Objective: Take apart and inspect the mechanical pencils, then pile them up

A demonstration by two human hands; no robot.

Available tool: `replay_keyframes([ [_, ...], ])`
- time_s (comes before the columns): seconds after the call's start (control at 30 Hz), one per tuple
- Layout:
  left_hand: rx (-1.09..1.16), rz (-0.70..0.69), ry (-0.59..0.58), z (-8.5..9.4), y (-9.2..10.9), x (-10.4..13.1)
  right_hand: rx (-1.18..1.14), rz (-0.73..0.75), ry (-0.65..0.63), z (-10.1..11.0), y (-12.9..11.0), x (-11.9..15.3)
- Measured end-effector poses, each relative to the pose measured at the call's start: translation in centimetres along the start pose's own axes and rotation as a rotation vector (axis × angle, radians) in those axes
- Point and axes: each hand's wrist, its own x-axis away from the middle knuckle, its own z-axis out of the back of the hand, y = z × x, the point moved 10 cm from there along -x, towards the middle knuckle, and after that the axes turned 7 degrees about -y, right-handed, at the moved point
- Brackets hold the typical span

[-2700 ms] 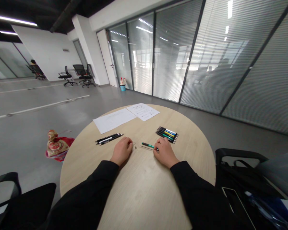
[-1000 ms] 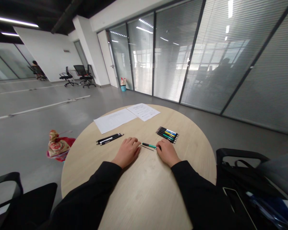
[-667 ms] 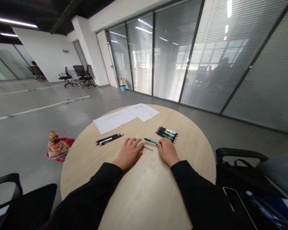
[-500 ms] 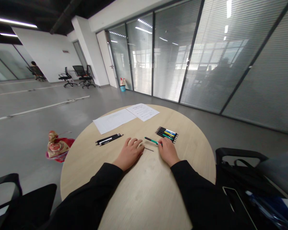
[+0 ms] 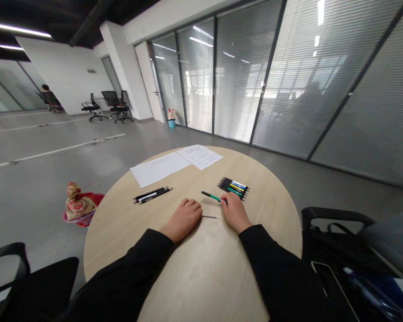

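My left hand [image 5: 184, 218] is closed low over the table, its fingers curled round one end of a thin dark refill [image 5: 209, 217] that points right. In my right hand [image 5: 234, 210] is a green pen [image 5: 211, 196] with a black end, pinched between thumb and fingers and pointing up-left. Just beyond the right hand lies a row of several pens [image 5: 233, 185] with white, blue, yellow and green parts. Left of the left hand, a few black and white pens [image 5: 152, 195] lie side by side.
Two printed sheets [image 5: 161, 169] lie at the far edge of the round wooden table [image 5: 201, 277]. A red and gold bag [image 5: 79, 205] is on the floor at the left. Black chairs stand on both sides, the right one [image 5: 336, 214] holding a dark bag.
My left hand has closed from spread fingers and drawn slightly nearer, and the refill has moved nearer with it. The green pen has shifted very slightly left.
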Motion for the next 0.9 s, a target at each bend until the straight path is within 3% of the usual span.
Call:
replay_keyframes([
  [0.27,0.124,0.040,0.026,0.3,-0.9,0.1,-0.087,-0.060,0.024,-0.3,1.5,-0.2],
  [0.47,0.267,0.191,0.140,1.2,-4.3,1.3,-0.184,-0.156,0.015,-0.4,2.8,-0.2],
  [0.63,0.387,0.332,0.269,1.0,-7.3,2.7,-0.215,-0.165,0.033,-0.4,3.2,-0.2],
  [0.9,0.362,0.347,0.283,0.6,-7.9,2.9,-0.235,-0.139,0.032,-0.3,2.8,-0.2],
])
